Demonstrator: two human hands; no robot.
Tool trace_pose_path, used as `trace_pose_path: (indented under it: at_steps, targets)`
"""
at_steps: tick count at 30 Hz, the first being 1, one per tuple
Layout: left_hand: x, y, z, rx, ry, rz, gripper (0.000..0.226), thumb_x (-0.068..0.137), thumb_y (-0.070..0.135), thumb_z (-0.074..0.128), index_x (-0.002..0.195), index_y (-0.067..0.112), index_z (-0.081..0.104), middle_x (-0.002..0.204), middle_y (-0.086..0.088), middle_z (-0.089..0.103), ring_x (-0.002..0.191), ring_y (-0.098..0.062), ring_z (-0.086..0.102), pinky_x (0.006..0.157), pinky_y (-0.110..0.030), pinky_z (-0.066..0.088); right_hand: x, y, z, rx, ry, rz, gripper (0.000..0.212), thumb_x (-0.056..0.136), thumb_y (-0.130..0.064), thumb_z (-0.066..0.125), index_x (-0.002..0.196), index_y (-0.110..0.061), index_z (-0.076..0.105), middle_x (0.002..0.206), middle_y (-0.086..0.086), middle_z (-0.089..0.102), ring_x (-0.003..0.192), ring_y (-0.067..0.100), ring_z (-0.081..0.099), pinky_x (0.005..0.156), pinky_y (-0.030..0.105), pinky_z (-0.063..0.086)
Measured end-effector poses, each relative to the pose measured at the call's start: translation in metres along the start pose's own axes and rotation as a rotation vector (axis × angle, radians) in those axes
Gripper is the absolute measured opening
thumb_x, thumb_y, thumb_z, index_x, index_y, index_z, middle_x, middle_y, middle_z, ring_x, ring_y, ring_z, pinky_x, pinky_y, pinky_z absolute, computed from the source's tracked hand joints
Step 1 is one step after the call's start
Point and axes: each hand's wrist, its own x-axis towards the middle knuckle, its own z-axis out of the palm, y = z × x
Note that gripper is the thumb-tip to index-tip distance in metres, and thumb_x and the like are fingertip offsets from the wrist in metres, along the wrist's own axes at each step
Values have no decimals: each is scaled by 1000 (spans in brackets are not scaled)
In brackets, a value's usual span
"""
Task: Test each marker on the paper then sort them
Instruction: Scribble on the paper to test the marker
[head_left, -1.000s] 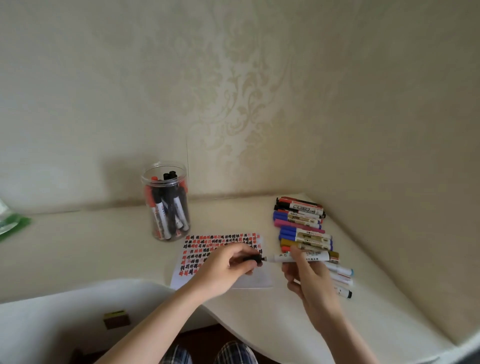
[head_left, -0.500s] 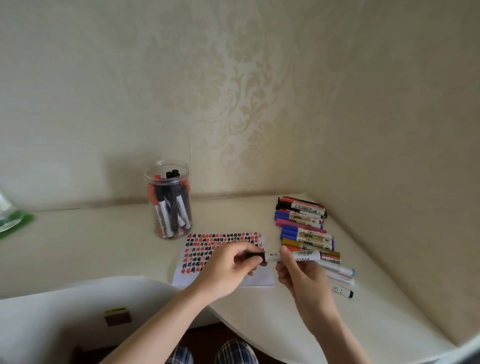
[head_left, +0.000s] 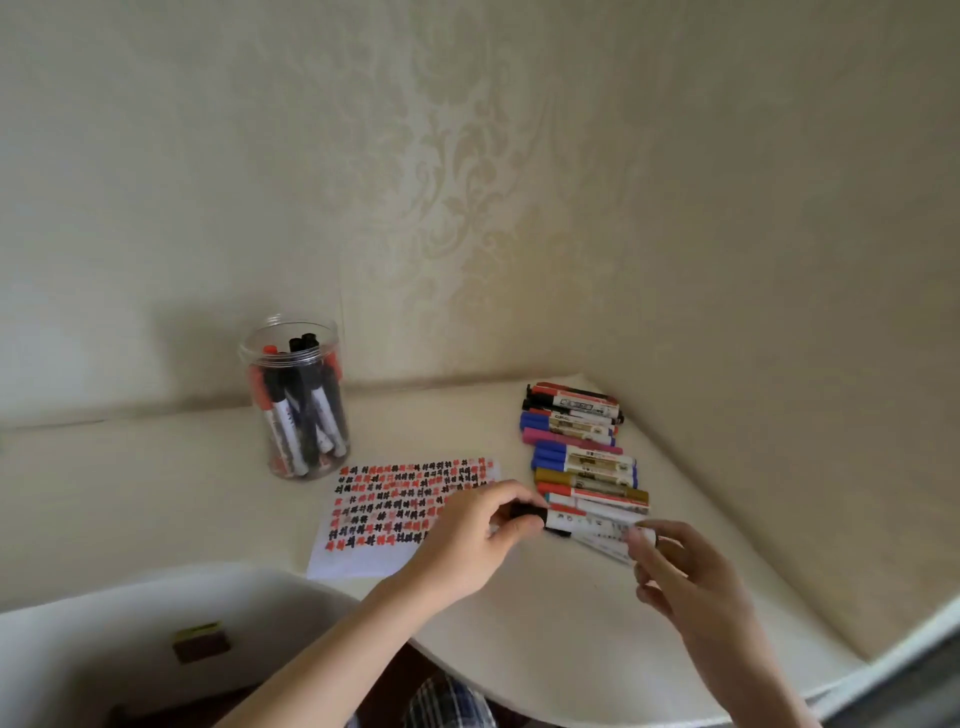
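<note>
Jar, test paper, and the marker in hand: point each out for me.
jar (head_left: 298, 415), head view, on its clear side wall.
test paper (head_left: 358, 564), head view, on its blank lower-left corner.
marker in hand (head_left: 592, 522), head view, on its white barrel.

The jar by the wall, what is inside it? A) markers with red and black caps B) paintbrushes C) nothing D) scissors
A: the clear jar near the wall holds several markers standing on end, some with red caps and some with black caps.
</note>
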Motion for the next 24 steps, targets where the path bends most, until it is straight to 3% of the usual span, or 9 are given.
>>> trace_pose_path:
  at_steps: [2,4,6,8,10,16,19,21,24]
  targets:
    - [3,-5,15,59,-32,-1,18,92,15,65,109,20,70,101,10,70,90,-1,62,78,-13,47,1,8,-25,-339,53,-151,11,76,-23,79,86,-22,74,64,3,68,55,15,58,61,35,52]
    - [6,-9,33,158,-96,52,19,93,20,65,111,22,68,107,9,66,94,1,56,81,-8,41,0,19,-46,-618,128,-271,15,75,-22,82,75,-34,73,68,-7,70,60,7,62,62,23,50]
    - [5,-15,45,278,-110,127,18,90,24,67,108,21,68,114,9,60,104,-3,49,92,-13,39,1,31,-55,-772,209,-385,23,68,-23,87,76,-38,73,78,-15,68,72,5,62,61,13,45]
    - [5,-21,54,383,-106,192,17,87,26,70,103,20,67,117,8,54,109,-8,45,98,-23,41,3,40,-60,-858,232,-456,26,63,-23,91,79,-35,75,92,-13,63,77,6,62,68,19,48]
    - [6,-26,58,406,-98,194,21,85,28,72,104,20,67,120,7,50,110,-9,43,99,-22,41,8,46,-59,-861,229,-435,28,63,-21,91,81,-36,74,99,-11,60,79,6,62,69,26,50]
    - [29,-30,64,288,-10,51,18,84,24,75,99,19,66,112,8,53,100,-8,56,94,-24,50,42,50,-52,-877,282,-507,31,61,-4,90,73,-28,74,89,-7,63,73,9,62,69,17,46]
    - [36,-24,60,256,8,16,27,83,28,75,106,19,63,114,7,55,97,-4,54,90,-14,48,52,38,-37,-1042,325,-476,32,56,-7,92,73,-28,74,94,-2,66,85,27,62,69,33,41]
    - [34,-23,47,289,34,49,33,83,34,74,110,21,62,112,10,57,93,1,50,83,-8,42,55,29,-16,-1125,285,-493,35,56,-9,91,81,-29,76,103,-1,65,94,27,58,72,35,36]
    - [25,-23,3,363,87,70,25,85,27,73,107,21,64,106,11,57,93,0,52,86,-16,46,60,17,28,-1121,158,-557,31,67,-15,86,93,-29,75,110,-2,63,102,26,56,79,39,41]
